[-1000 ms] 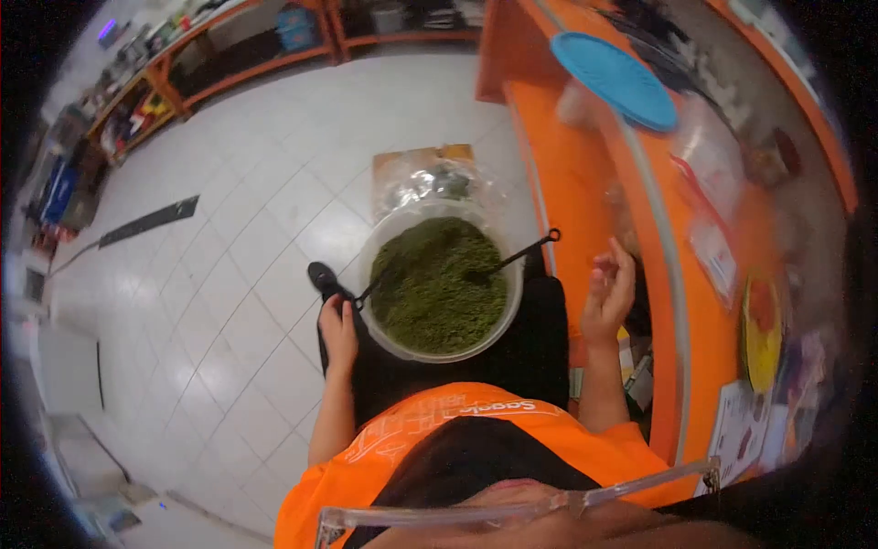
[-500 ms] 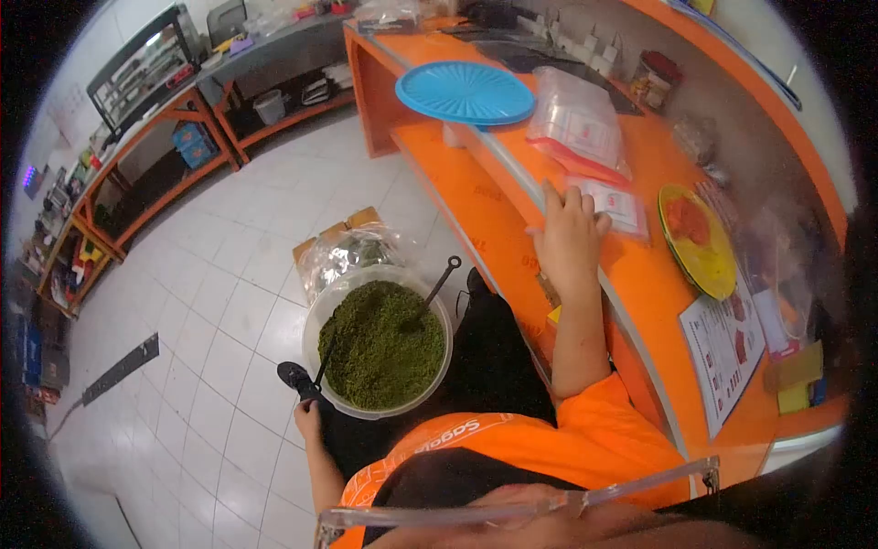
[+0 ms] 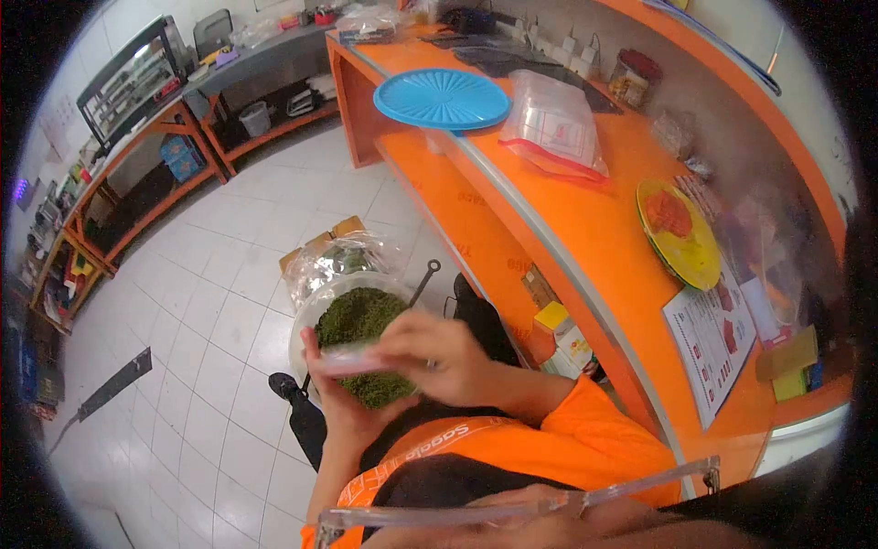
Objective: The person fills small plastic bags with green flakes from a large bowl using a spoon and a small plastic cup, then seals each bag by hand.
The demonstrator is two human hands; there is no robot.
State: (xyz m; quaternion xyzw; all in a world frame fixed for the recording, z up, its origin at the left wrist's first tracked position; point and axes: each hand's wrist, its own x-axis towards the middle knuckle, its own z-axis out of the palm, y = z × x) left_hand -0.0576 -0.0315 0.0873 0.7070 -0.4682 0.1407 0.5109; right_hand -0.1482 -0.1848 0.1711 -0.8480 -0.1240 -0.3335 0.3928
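My left hand (image 3: 344,410) and my right hand (image 3: 445,359) are together in front of me, over a round tub (image 3: 300,340) filled with crumbly green stuff (image 3: 352,316). Between them is a clear plastic bag (image 3: 349,362), seen nearly edge-on and blurred. The left fingers and thumb grip its left side, while the right fingers pinch its right end. A dark utensil with a ringed handle (image 3: 424,282) stands tilted in the tub, its lower end hidden. My hands hide part of the green contents.
On the orange counter (image 3: 585,220) lie a blue lid (image 3: 442,99), a stack of clear bags (image 3: 553,123), a yellow plate (image 3: 679,234) with red food, and a printed sheet (image 3: 712,352). Behind the tub, a plastic-covered cardboard box (image 3: 340,256) rests on the tiled floor.
My right hand has lifted a plastic bag off the counter and brought it over the tub. My left hand has come up from beside the tub and now grips the bag too.
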